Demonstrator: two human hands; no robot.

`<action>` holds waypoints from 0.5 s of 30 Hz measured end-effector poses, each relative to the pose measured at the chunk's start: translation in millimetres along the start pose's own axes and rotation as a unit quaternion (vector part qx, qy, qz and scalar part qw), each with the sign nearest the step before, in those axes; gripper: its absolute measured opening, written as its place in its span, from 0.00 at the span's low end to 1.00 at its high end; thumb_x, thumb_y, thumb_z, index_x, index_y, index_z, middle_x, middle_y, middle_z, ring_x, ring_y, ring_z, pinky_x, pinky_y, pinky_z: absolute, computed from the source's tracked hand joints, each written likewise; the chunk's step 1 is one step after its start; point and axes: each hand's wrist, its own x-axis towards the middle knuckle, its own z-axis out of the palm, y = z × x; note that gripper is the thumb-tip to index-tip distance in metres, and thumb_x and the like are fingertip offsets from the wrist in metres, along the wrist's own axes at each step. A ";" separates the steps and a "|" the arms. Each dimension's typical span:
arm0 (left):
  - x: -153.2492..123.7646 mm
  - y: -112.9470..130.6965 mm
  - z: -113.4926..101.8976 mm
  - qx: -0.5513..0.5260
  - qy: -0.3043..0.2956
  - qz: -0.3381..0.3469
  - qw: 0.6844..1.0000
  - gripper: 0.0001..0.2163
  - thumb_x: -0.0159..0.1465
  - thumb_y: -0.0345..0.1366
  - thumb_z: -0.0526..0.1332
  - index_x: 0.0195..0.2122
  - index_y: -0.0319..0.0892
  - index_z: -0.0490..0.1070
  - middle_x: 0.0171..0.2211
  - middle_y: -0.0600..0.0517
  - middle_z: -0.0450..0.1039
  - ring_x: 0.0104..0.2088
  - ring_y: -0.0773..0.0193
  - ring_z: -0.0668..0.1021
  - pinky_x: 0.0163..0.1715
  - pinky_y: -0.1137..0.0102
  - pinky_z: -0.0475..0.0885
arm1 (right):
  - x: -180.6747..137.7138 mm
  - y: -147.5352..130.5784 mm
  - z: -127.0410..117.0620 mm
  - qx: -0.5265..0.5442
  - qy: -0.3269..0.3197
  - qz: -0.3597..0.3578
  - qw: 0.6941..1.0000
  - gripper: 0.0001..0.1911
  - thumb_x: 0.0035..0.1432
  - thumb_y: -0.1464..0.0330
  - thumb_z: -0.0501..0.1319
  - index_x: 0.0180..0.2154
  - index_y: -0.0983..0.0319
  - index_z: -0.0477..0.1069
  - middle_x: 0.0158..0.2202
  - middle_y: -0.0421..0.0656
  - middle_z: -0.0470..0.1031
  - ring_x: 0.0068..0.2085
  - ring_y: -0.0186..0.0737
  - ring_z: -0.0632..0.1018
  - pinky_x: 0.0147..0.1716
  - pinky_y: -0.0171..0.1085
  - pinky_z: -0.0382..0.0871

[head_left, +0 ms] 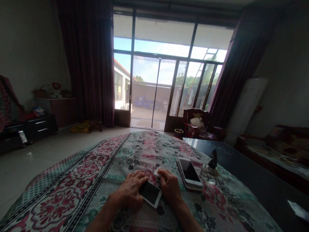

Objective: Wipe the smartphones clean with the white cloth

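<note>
A small white phone [151, 194] with a dark screen lies on a floral cloth [96, 174]. My left hand [131, 191] rests on the phone's left edge, fingers curled over it and holding it down. My right hand [170, 187] is at the phone's right end, fingers pinched on a small white wad [157, 172], perhaps a wipe or tissue. A second, larger white phone [189, 173] lies screen up just right of my right hand, untouched.
A small dark clip-like object [213, 160] stands on a clear base beside the larger phone. A dark glossy table [253, 180] adjoins at right, with a white paper [299, 209]. A wooden sofa [277, 151] lines the right wall. A glass door [154, 93] lies ahead.
</note>
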 end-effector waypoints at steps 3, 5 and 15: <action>-10.7 -5.3 -7.8 0.027 0.031 -0.043 0.998 0.29 0.49 0.42 0.64 0.55 0.47 0.68 0.53 0.45 0.69 0.55 0.46 0.68 0.58 0.53 0.58 | 0.5 -0.7 0.4 0.008 0.000 -0.003 1.000 0.19 0.51 0.78 0.50 0.37 0.58 0.76 0.41 0.43 0.79 0.45 0.40 0.77 0.47 0.36 0.67; -13.2 -4.4 -7.1 0.030 0.042 -0.048 0.997 0.31 0.49 0.44 0.66 0.56 0.46 0.67 0.55 0.44 0.68 0.56 0.45 0.67 0.58 0.53 0.57 | 0.7 -2.1 0.9 0.013 -0.001 -0.007 1.000 0.19 0.50 0.78 0.50 0.37 0.59 0.76 0.40 0.43 0.79 0.44 0.41 0.77 0.47 0.36 0.67; 7.8 -2.4 25.8 -0.015 0.090 -0.062 0.994 0.30 0.52 0.38 0.64 0.58 0.40 0.65 0.55 0.42 0.68 0.56 0.48 0.69 0.57 0.59 0.61 | -17.4 -26.9 6.5 -0.058 -0.046 -0.034 0.997 0.12 0.50 0.78 0.55 0.30 0.59 0.75 0.35 0.43 0.76 0.40 0.40 0.75 0.43 0.35 0.65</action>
